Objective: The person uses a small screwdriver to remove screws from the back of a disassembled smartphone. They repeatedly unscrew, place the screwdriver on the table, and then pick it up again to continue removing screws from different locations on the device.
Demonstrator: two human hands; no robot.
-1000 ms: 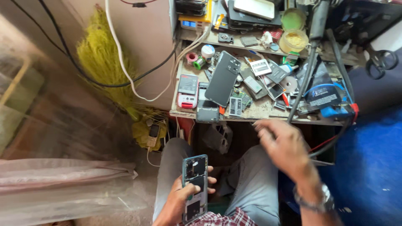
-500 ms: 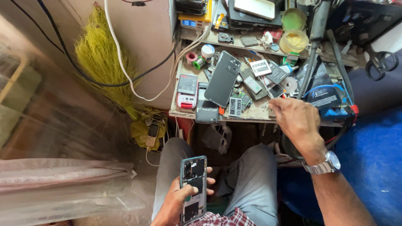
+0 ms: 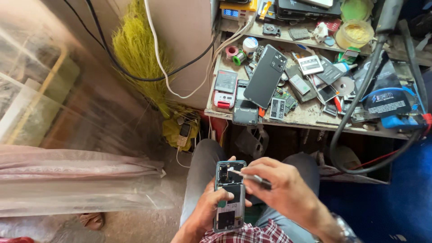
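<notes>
While seated low before a cluttered wooden workbench (image 3: 310,118), a person cradles an opened smartphone with teal frame and bare circuit boards (image 3: 230,195) over the lap. L hand (image 3: 208,210) is wrapped around the phone from below and behind, thumb at the left edge, keeping the exposed back turned up toward the head cam, a hold that looks meant to steady the handset and leave the internals free. R hand (image 3: 288,189) pinches a slim metal tool with a dark grip (image 3: 250,177) between thumb and fingers, pen-style; its pale tip rests at the upper part of the phone, near the camera cutout. Whether the tip touches a screw or a connector is too small to tell. A wristwatch (image 3: 343,227) shows at the R wrist, and a red-checked shirt (image 3: 252,235) at the frame's bottom edge.

On the bench, well apart from the hands, lie a dark grey phone back cover w/ camera holes (image 3: 266,75), a red-and-white small phone (image 3: 224,93), green circuit boards (image 3: 278,108) and solder spools (image 3: 245,50), all spread flat, presumably for easy reach. A thick black hose (image 3: 355,105) droops off the bench edge. At left stand a yellow-green straw broom (image 3: 140,58) against the wall and clear plastic sheeting (image 3: 67,180) over stacked goods.
</notes>
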